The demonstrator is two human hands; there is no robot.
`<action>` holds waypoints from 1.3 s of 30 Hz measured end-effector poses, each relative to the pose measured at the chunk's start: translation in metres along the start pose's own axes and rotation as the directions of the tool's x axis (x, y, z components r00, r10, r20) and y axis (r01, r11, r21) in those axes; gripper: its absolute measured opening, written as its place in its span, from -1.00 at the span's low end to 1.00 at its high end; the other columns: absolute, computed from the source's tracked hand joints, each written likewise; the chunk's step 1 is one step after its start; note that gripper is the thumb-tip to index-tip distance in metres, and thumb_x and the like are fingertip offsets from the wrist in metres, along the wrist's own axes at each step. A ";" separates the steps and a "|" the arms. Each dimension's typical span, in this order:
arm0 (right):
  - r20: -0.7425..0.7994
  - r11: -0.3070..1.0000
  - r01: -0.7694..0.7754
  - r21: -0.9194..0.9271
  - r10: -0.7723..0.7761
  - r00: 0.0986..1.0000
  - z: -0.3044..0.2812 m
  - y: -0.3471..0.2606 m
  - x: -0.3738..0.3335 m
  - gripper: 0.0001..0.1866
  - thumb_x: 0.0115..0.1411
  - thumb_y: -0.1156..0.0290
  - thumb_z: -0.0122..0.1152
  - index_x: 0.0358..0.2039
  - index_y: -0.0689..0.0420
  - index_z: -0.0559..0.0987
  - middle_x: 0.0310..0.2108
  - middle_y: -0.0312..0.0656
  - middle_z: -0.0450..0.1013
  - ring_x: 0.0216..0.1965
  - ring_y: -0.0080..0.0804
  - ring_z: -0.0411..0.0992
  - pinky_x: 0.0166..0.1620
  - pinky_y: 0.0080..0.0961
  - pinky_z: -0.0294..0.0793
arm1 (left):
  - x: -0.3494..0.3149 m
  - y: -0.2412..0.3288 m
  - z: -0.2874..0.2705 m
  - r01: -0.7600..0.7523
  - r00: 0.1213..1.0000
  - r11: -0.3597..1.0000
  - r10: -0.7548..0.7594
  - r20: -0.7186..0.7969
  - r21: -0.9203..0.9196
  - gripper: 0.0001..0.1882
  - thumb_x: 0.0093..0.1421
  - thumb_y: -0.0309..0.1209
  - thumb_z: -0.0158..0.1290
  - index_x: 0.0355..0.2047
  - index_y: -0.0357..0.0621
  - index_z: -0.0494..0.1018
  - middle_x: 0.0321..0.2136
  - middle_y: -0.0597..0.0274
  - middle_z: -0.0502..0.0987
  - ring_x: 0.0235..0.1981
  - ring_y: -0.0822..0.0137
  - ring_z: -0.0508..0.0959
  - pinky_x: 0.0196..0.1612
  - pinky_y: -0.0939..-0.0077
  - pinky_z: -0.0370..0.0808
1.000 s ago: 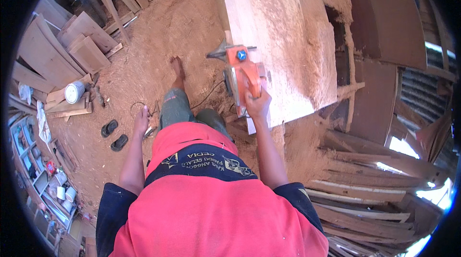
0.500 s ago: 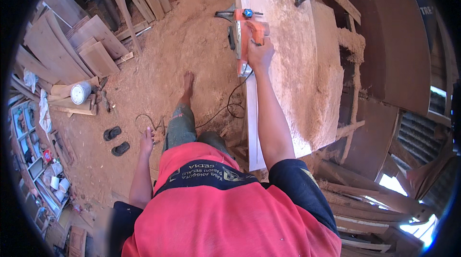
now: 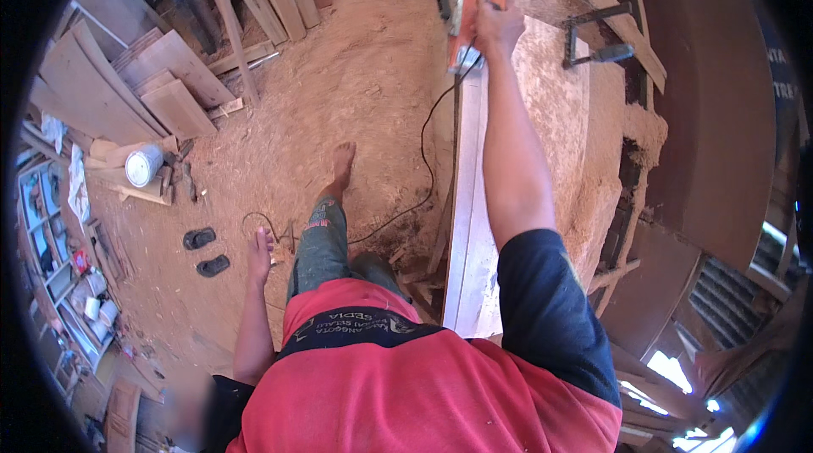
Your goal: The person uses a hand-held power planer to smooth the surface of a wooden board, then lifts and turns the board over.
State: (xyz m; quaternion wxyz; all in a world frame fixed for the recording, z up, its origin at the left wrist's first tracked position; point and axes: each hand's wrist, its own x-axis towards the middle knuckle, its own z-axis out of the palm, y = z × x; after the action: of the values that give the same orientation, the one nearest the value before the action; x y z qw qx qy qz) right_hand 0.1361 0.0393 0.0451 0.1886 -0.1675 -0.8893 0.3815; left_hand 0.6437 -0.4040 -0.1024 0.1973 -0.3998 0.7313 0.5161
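My right hand (image 3: 500, 30) is wrapped round the handle of an orange electric planer (image 3: 463, 8) at the far end of a long pale board (image 3: 472, 216). The planer has a blue knob and a dark side fence; its rear part overlaps the board's left corner. A black power cord (image 3: 430, 167) trails from it down to the floor. My left hand (image 3: 261, 251) hangs free at my left side, fingers loosely apart and holding nothing. Behind the planer's right side, a dark clamp (image 3: 572, 45) sits on the far edge of the wood.
Sawdust covers the floor and the bench frame (image 3: 648, 127) on the right. Planks (image 3: 178, 106) lean at the far left, near a white bucket (image 3: 144, 163). A pair of sandals (image 3: 200, 239) lies on the floor. A cluttered rack (image 3: 59, 279) stands at the left edge.
My right hand has pushed the planer forward along the board's left edge to its far end. My arm is stretched farther out. The view has shifted slightly; my left hand still hangs free.
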 end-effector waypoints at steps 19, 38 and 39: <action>0.123 0.958 -0.196 -0.209 0.225 0.966 -0.275 0.088 -0.437 -0.70 0.01 0.26 0.33 -0.43 0.27 0.57 -0.58 0.10 0.51 -0.53 -0.12 0.56 -0.40 -0.22 0.49 | -0.073 -0.100 -0.033 -0.078 0.984 0.982 0.049 0.169 0.173 -0.36 0.40 0.11 -0.17 -0.07 -0.33 0.49 -0.39 0.18 0.52 -0.43 0.43 0.45 -0.32 0.51 0.42; 0.167 0.871 -0.470 -0.142 0.490 0.856 -0.443 0.112 -0.702 -0.77 -0.05 0.36 0.33 -0.40 0.22 0.58 -0.56 -0.03 0.50 -0.52 -0.21 0.50 -0.39 -0.27 0.45 | -0.112 -0.142 -0.010 -0.227 0.945 0.910 0.119 0.306 0.348 -0.27 0.40 0.17 -0.28 -0.02 -0.34 0.46 -0.33 0.08 0.50 -0.36 0.33 0.45 -0.24 0.40 0.44; 0.181 0.860 -0.484 -0.160 0.507 0.842 -0.432 0.100 -0.675 -0.80 -0.07 0.37 0.31 -0.45 0.19 0.55 -0.59 -0.02 0.47 -0.51 -0.18 0.51 -0.39 -0.28 0.45 | -0.116 -0.130 -0.007 -0.226 0.945 0.912 0.121 0.303 0.343 -0.27 0.40 0.17 -0.28 -0.02 -0.34 0.46 -0.33 0.08 0.50 -0.36 0.33 0.45 -0.24 0.40 0.44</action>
State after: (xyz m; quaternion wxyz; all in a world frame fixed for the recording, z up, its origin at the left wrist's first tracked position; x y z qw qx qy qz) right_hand 0.9410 0.0720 0.1064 -0.0239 -0.3591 -0.8500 0.3847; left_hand 0.8166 -0.3851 -0.0963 0.3221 -0.2123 0.8142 0.4338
